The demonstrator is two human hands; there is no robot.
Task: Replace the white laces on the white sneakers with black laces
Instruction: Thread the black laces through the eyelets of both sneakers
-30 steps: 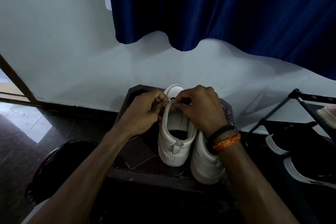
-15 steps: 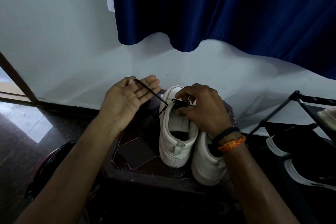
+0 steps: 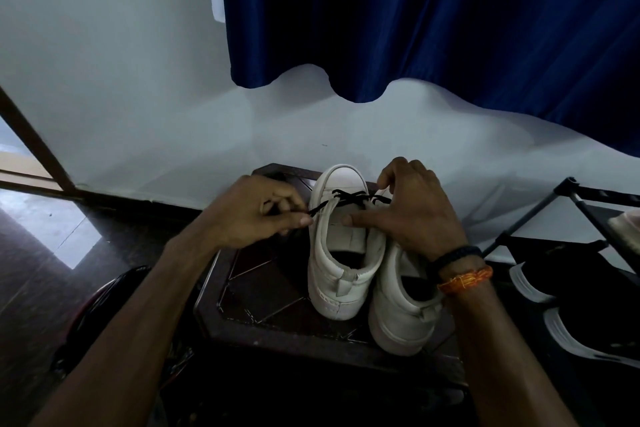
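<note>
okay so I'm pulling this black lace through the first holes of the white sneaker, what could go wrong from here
1. Your left hand and right hand each pinch an end of the black lace; uneven pulling could leave one end short.
2. The lace crosses near the toe of the left sneaker; it may twist.
3. The right sneaker sits near the edge of the small table; a tug could shift it.

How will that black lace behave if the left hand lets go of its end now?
Probably floppy: the black lace is thin and runs straight only where the left hand pinches it taut. Released, it would likely drop slack beside the left sneaker. It looks light, and only crosses near the toe, so a tug from the right hand might slide it through.
</note>
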